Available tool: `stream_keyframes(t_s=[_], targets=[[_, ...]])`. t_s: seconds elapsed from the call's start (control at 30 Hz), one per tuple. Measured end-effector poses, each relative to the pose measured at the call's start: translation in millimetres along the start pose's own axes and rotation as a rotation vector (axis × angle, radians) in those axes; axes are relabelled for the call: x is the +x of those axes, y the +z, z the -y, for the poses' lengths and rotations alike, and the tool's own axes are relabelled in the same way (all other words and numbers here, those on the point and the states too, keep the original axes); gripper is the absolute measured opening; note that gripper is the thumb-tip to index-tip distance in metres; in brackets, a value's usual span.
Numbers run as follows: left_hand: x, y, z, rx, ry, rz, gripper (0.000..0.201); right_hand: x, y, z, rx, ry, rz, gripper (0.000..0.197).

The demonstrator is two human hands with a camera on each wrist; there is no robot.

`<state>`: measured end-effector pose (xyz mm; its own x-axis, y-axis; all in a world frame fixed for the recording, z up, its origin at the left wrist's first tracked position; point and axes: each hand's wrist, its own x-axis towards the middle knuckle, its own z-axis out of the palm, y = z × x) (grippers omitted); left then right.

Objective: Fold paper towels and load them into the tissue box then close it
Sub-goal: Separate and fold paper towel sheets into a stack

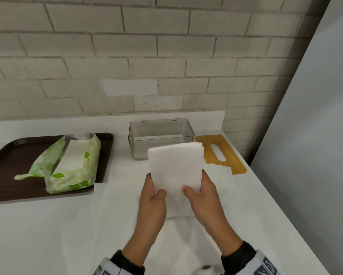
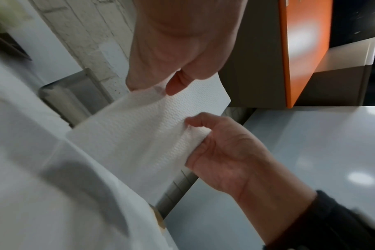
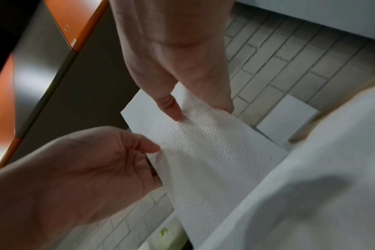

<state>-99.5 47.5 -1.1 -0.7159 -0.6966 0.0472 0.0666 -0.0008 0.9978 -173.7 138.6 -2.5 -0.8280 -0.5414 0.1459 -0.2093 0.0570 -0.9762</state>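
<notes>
A folded stack of paper towels (image 1: 175, 167) is held above the table (image 1: 47, 225) by both hands, the left hand (image 1: 152, 197) pinching its 9 o'clock edge and the right hand (image 1: 202, 195) its 3 o'clock edge, thumbs on top, probably so that the layers are kept square. The clear tissue box (image 1: 160, 137) stands open at 12 o'clock of the stack, ready to be loaded. Its wooden lid (image 1: 221, 153) is laid flat at the box's 3 o'clock, off the opening. The opened towel packet (image 1: 71, 163) is kept on a brown tray (image 1: 6, 161) at 9 o'clock.
</notes>
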Motion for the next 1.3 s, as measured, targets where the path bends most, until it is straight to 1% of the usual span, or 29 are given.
stream_keyframes(t_s=[0.03, 0.07, 0.1, 0.13, 0.17, 0.23, 0.27, 0.3, 0.33, 0.37, 0.43, 0.5, 0.6, 0.7, 0.77, 0.83, 0.9, 0.93, 1.0, 1.07, 1.1, 1.13, 1.17, 1.2, 1.23, 1.3], targets=[[6, 0, -2, 0.003, -0.006, 0.035, 0.050, 3, -7, 5, -0.006, -0.012, -0.022, 0.042], [14, -1, -1, 0.040, -0.012, 0.077, 0.046, 6, -17, 8, -0.010, -0.021, -0.046, 0.040], [23, 0, 1, 0.134, -0.006, 0.128, 0.041, 10, -28, 11, -0.017, -0.033, -0.077, 0.039], [33, 1, 5, 0.280, 0.019, 0.215, 0.037, 12, -39, 13, -0.027, -0.042, -0.113, 0.037], [42, 3, 11, 0.461, 0.062, 0.355, 0.035, 14, -52, 15, -0.032, -0.043, -0.150, 0.036], [59, 10, 23, 0.834, 0.162, 0.737, 0.035, 15, -76, 16, -0.019, -0.029, -0.218, 0.036], [64, 15, 29, 0.986, 0.221, 0.917, 0.040, 14, -87, 16, -0.013, -0.023, -0.249, 0.036], [68, 20, 34, 1.117, 0.283, 1.060, 0.046, 11, -96, 16, -0.011, -0.015, -0.275, 0.036], [71, 27, 37, 1.222, 0.348, 1.165, 0.052, 8, -104, 15, -0.011, -0.007, -0.296, 0.036], [73, 33, 38, 1.296, 0.417, 1.237, 0.057, 4, -112, 14, -0.007, -0.001, -0.312, 0.036], [76, 44, 39, 1.373, 0.526, 1.326, 0.064, -4, -126, 10, -0.001, 0.011, -0.336, 0.036], [79, 52, 37, 1.423, 0.588, 1.388, 0.061, -13, -137, 6, 0.000, 0.028, -0.357, 0.035], [81, 60, 34, 1.446, 0.623, 1.458, 0.050, -22, -149, -1, 0.012, 0.061, -0.390, 0.035], [83, 64, 33, 1.524, 0.653, 1.488, 0.044, -25, -156, -4, 0.042, 0.086, -0.411, 0.034], [83, 64, 32, 1.584, 0.701, 1.480, 0.042, -24, -158, -3, 0.069, 0.103, -0.416, 0.032], [81, 60, 29, 1.546, 0.698, 1.401, 0.029, -16, -158, -3, 0.095, 0.124, -0.416, 0.030], [80, 49, 23, 1.454, 0.634, 1.225, 0.011, 1, -155, 0, 0.076, 0.159, -0.398, 0.027], [79, 41, 19, 1.398, 0.612, 1.118, 0.007, 13, -152, 3, 0.046, 0.180, -0.371, 0.026], [74, 18, 8, 1.272, 0.548, 0.885, 0.015, 45, -141, 15, -0.021, 0.195, -0.280, 0.023], [64, -5, -3, 1.039, 0.430, 0.676, 0.016, 86, -124, 35, -0.089, 0.141, -0.174, 0.021], [58, -18, -6, 0.904, 0.359, 0.580, 0.012, 109, -113, 46, -0.153, 0.088, -0.121, 0.020], [51, -30, -10, 0.785, 0.291, 0.498, 0.006, 134, -102, 56, -0.242, 0.025, -0.064, 0.018], [45, -41, -11, 0.681, 0.227, 0.431, 0.006, 159, -88, 65, -0.340, -0.046, -0.003, 0.018], [40, -52, -10, 0.580, 0.168, 0.363, 0.011, 185, -73, 72, -0.437, -0.112, 0.062, 0.019], [36, -64, -4, 0.517, 0.102, 0.294, 0.014, 209, -57, 76, -0.530, -0.161, 0.131, 0.023], [30, -79, -1, 0.448, -0.025, 0.150, 0.017, 252, -25, 74, -0.720, -0.189, 0.257, 0.034]])
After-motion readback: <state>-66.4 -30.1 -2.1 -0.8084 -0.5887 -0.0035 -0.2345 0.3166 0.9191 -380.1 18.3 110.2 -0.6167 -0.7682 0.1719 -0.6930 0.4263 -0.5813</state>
